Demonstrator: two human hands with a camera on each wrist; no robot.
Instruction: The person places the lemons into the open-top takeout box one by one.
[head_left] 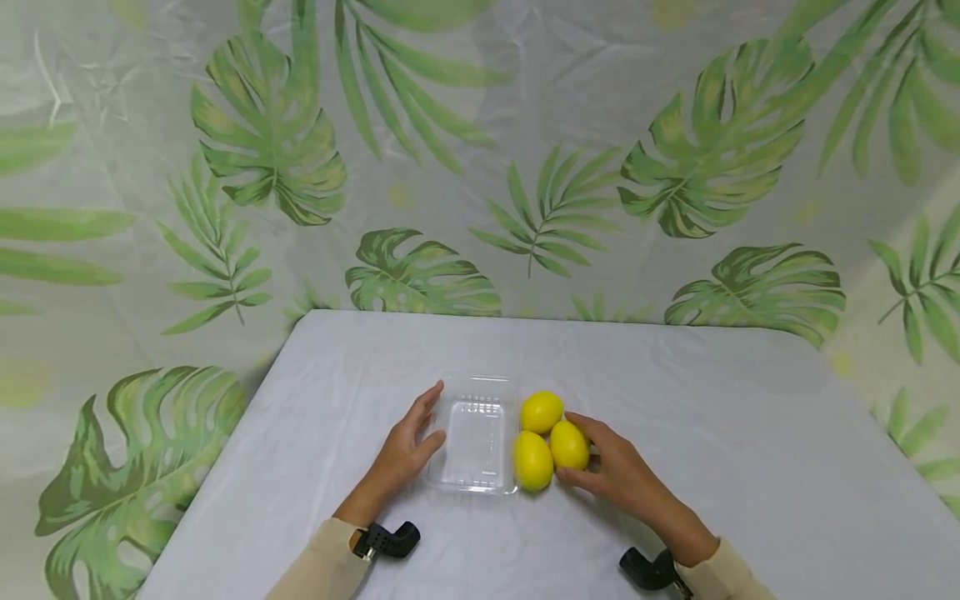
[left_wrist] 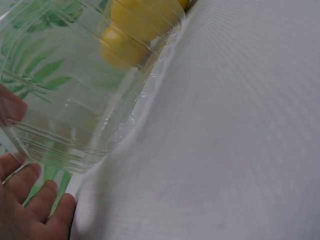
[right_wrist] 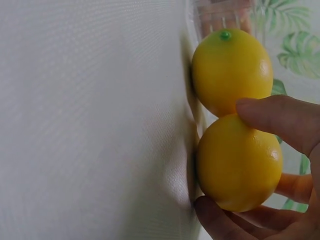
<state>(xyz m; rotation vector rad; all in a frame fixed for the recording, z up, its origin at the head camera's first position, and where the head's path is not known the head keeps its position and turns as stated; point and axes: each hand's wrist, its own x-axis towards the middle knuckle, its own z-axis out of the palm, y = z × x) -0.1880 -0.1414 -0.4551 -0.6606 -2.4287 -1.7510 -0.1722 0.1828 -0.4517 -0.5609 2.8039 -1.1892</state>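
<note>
A clear plastic clamshell container (head_left: 477,442) lies on the white-covered table with nothing in it. My left hand (head_left: 405,454) rests at its left side, thumb by the rim and fingers loosely spread along the edge. Three yellow lemons sit close together at the container's right: a far lemon (head_left: 542,412), a near lemon (head_left: 533,462) and a right lemon (head_left: 570,446). Around the right lemon curl the thumb and fingers of my right hand (head_left: 622,475). In the right wrist view, that lemon (right_wrist: 240,165) touches another lemon (right_wrist: 232,70) with a green stem nub.
A white cloth (head_left: 675,383) covers the table, with its back edge against a leaf-patterned backdrop (head_left: 555,108). Black wrist devices (head_left: 393,540) are strapped to both forearms over beige sleeves.
</note>
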